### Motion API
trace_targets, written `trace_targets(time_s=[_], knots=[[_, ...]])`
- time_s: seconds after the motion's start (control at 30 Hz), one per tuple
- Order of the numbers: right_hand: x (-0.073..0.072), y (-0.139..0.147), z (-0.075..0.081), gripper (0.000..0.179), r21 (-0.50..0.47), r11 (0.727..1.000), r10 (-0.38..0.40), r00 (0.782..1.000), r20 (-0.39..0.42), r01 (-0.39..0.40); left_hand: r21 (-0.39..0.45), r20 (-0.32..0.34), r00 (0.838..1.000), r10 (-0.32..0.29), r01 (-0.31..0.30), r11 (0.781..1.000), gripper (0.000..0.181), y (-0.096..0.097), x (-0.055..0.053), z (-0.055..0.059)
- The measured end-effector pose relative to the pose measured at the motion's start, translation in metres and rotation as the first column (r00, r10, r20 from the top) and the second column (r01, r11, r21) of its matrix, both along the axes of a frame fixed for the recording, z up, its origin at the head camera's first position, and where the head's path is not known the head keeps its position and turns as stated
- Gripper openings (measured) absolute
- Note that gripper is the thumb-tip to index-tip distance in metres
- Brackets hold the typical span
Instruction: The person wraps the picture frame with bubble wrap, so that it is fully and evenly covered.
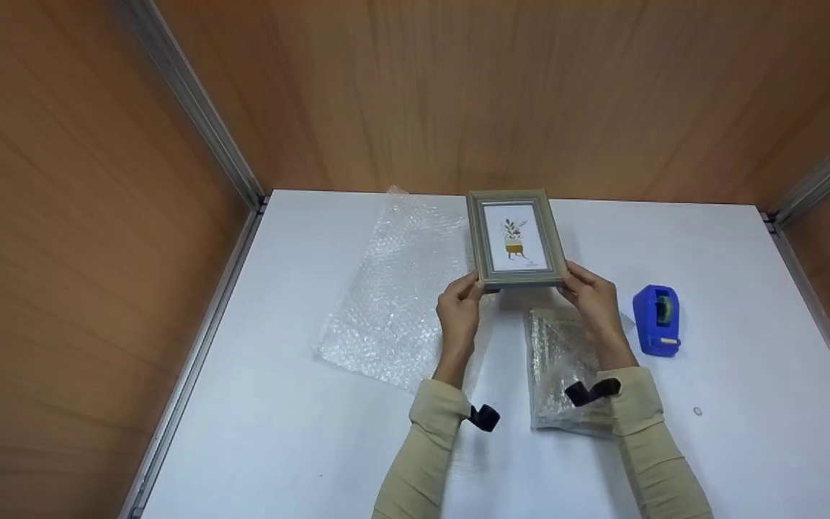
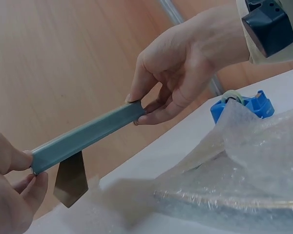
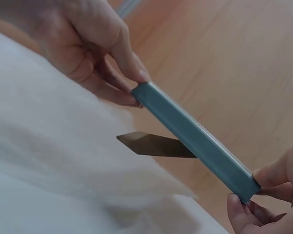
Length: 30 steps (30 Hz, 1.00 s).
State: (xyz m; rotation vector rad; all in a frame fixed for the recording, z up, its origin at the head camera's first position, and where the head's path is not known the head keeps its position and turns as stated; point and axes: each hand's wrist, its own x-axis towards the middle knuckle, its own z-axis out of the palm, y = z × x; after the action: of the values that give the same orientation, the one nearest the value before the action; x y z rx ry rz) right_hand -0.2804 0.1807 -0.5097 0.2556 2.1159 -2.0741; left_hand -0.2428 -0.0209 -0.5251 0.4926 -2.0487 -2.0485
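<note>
A greenish-grey picture frame (image 1: 483, 238) with a potted-plant print is held up above the far part of the table. My left hand (image 1: 459, 311) pinches its near left corner between thumb and fingers. At the near right corner, my right hand (image 1: 594, 299) pinches it the same way. Both wrist views show the frame edge-on, with a dark stand leg (image 2: 72, 180) sticking out from its back. Beneath and to the left lies a flat sheet of bubble wrap (image 1: 386, 317). A bubble-wrapped package (image 1: 548, 375) rests under my right forearm.
A blue tape dispenser (image 1: 656, 321) stands right of the package. Nearer the front is a small round disc (image 1: 697, 411) on the white table (image 1: 256, 404). Wooden panels (image 1: 458, 94) rise behind and at both sides.
</note>
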Motion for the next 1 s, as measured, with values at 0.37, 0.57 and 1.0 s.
trace_targets(time_s=[0.37,0.57,1.0], knots=[[-0.003,-0.037,-0.012,0.042,0.014,0.998,0.063,0.998,0.013,-0.063,-0.004,-0.021,0.988,0.154,-0.154,0.988,0.026,-0.022,0.022,-0.016],[-0.008,-0.059,-0.019,0.040,0.029,0.996,0.080,0.997,0.022,-0.080,0.037,-0.045,0.974,0.221,-0.219,0.975,0.027,-0.033,0.035,-0.028],[-0.010,-0.092,-0.039,0.038,0.038,0.990,0.132,0.988,0.075,-0.135,0.048,0.004,0.952,0.307,-0.307,0.951,0.029,-0.050,0.048,-0.051]])
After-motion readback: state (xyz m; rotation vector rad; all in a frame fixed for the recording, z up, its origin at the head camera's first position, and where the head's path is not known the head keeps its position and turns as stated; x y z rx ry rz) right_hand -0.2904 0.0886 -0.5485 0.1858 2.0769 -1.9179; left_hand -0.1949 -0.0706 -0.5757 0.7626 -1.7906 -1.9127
